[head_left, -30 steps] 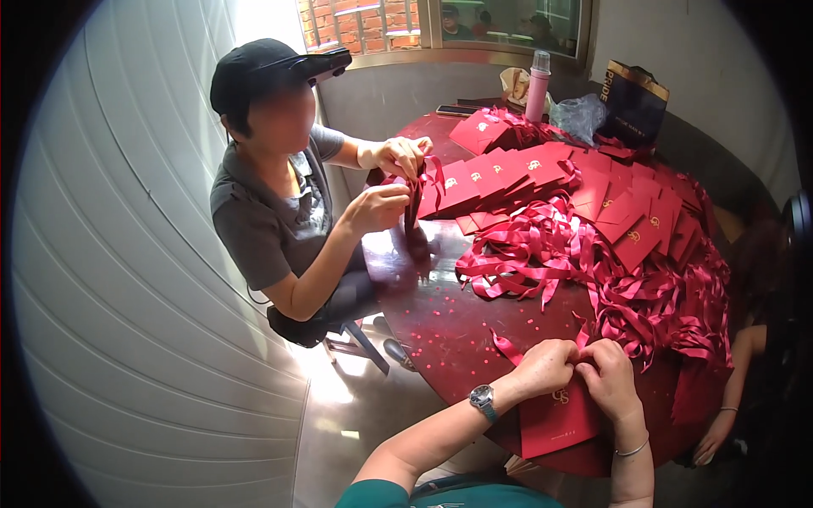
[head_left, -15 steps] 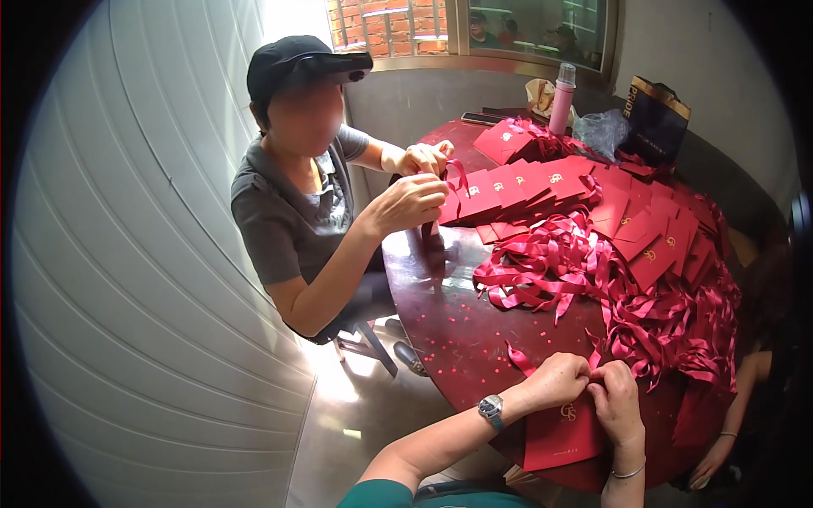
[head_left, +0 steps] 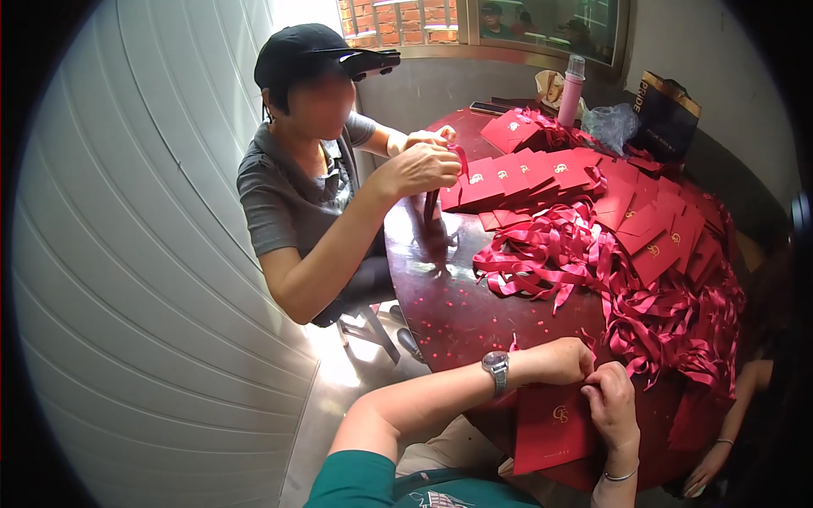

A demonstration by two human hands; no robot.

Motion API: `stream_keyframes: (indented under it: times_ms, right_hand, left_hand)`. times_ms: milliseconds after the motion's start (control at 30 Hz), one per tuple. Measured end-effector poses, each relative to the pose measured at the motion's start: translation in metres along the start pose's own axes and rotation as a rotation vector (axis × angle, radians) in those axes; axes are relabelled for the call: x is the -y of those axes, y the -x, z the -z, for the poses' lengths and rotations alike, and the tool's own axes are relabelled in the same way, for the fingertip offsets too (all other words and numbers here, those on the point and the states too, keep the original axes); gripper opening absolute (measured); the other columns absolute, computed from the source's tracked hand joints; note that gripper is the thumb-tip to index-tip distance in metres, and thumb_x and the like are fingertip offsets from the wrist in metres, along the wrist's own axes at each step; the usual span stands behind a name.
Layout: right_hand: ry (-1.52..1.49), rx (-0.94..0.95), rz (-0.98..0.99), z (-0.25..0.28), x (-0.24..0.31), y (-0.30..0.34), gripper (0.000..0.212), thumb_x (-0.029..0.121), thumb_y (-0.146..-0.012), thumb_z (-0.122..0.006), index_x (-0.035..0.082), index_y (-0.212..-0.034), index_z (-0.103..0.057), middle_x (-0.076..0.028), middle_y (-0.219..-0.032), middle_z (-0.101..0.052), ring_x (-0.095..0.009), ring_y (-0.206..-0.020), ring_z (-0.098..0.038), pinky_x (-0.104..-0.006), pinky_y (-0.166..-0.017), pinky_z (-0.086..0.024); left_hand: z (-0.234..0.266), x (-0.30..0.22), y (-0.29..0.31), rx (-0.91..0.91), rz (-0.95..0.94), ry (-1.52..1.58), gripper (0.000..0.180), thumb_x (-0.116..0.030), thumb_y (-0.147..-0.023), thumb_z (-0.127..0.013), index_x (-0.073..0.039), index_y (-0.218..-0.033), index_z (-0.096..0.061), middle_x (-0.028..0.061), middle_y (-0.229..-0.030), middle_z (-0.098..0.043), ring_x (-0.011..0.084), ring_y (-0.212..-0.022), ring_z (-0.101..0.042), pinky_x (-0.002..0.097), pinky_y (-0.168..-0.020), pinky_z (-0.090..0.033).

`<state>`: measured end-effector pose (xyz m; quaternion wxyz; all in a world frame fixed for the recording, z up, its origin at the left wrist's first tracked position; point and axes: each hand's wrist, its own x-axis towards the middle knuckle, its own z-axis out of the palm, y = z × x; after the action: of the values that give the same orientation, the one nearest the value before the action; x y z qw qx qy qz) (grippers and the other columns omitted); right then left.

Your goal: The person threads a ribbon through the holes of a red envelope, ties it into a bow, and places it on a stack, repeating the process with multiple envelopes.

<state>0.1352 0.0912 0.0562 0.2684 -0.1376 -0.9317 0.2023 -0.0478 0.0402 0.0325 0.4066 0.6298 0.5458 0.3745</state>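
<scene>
Gold-lettered red packet (head_left: 546,436); left hand (head_left: 565,360), right hand (head_left: 613,403) at top, grip unclear.

Marks in view, mostly gold.
Nearest red packet (head_left: 546,433) bears gold monogram (head_left: 560,414), tiny print line (head_left: 559,455) below. Piled red packets (head_left: 512,190) show matching monograms (head_left: 502,175). Dark carrier bag (head_left: 674,118) carries large side lettering (head_left: 641,95), smaller front print (head_left: 659,137).

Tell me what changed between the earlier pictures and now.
The view shifted slightly. The left hand has moved away from the body, its elbow swung outward; less of the ribbon end shows beyond the wrist. The co-worker's nearer hand has risen toward their farther hand. No new grasp or release is visible. The right hand stays by the red bag; ribbon heap and pink bottle stay put.
</scene>
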Motion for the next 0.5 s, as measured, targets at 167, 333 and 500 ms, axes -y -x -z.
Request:
stream_keyframes:
  times_ms: [167, 333, 500]
  right_hand:
    - [-0.059, -0.010, 0.063, 0.004, 0.000, 0.004, 0.020, -0.003, -0.072, -0.071, 0.003, -0.086, -0.059, -0.014, -0.087, -0.057, -0.032, -0.082, -0.058, -0.0402, -0.073, -0.048]
    - [-0.098, 0.024, 0.091, -0.003, -0.009, -0.002, 0.017, 0.002, -0.078, -0.072, 0.004, -0.090, -0.060, -0.013, -0.091, -0.059, -0.033, -0.086, -0.059, -0.0405, -0.077, -0.049]
    - [-0.168, 0.071, 0.110, -0.001, -0.017, -0.005, 0.020, 0.005, -0.076, -0.074, 0.004, -0.091, -0.061, -0.012, -0.091, -0.059, -0.031, -0.086, -0.059, -0.0397, -0.077, -0.049]
  left_hand:
    - [0.006, -0.009, -0.002, 0.152, -0.043, -0.136, 0.017, -0.018, -0.076, -0.072, -0.004, -0.087, -0.072, 0.0174, -0.078, -0.069, 0.0266, -0.073, -0.069, 0.0369, -0.069, -0.052]
    - [0.013, -0.007, 0.011, 0.141, 0.088, -0.097, 0.018, -0.016, -0.081, -0.069, -0.003, -0.093, -0.069, 0.0188, -0.083, -0.069, 0.0252, -0.074, -0.068, 0.0381, -0.069, -0.052]
    - [0.012, -0.004, 0.015, 0.050, -0.014, -0.240, 0.014, -0.007, -0.081, -0.065, -0.001, -0.094, -0.068, 0.0196, -0.083, -0.067, 0.0314, -0.078, -0.068, 0.0379, -0.070, -0.051]
